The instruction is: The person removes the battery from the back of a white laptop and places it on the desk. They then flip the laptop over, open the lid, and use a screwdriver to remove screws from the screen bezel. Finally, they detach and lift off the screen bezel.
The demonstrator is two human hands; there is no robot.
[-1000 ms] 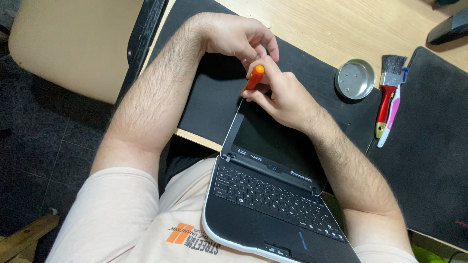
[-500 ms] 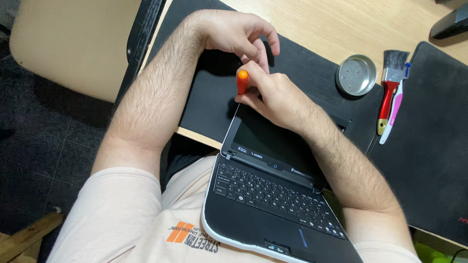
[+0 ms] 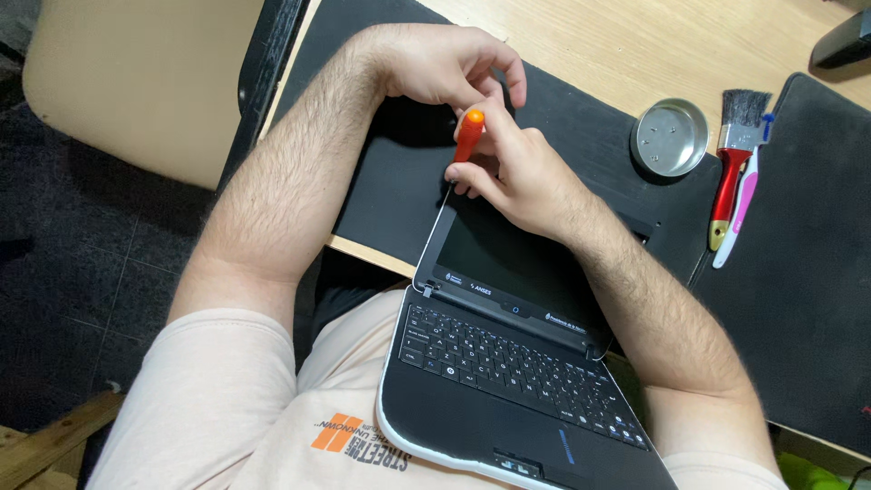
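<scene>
A small black laptop (image 3: 508, 363) lies open, its keyboard half resting on my lap and its screen (image 3: 508, 263) leaning back on the table edge. My right hand (image 3: 517, 172) grips an orange-handled screwdriver (image 3: 467, 136), whose tip touches the screen's top left corner. My left hand (image 3: 445, 63) is curled just above the screwdriver handle, fingers bent, resting on a black mat (image 3: 399, 191); I cannot tell whether it holds anything.
A round metal tin (image 3: 670, 138) with small screws sits on the mat to the right. Beside it lie a red-handled brush (image 3: 733, 154) and a pink-and-white tool (image 3: 739, 213). Another black mat (image 3: 798, 272) covers the right side. A beige chair (image 3: 136, 82) stands at left.
The screwdriver has tilted from leaning right to nearly upright, and its tip has settled at the screen's top left corner. My left hand stays put.
</scene>
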